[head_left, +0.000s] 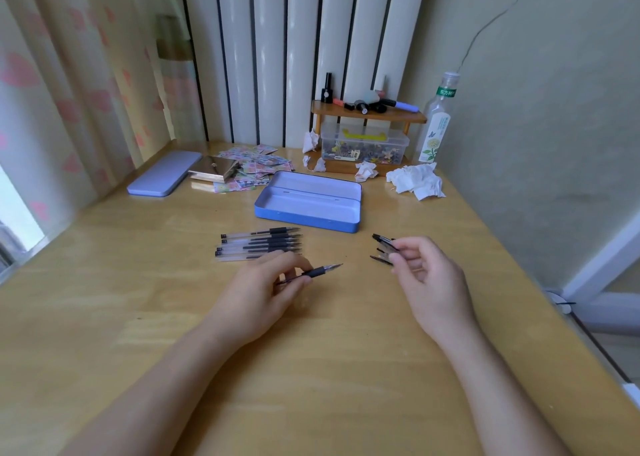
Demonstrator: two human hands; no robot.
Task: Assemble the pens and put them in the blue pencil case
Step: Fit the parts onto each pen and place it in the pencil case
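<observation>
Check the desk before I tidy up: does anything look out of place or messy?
Yes. Crumpled tissues lie scattered at the back right of the table, near the wooden shelf.

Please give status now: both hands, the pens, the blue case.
Left hand holds an uncapped pen. Right hand pinches a pen cap. Blue pencil case open, no pens inside; row of pens waits beside it. Path clear.
</observation>
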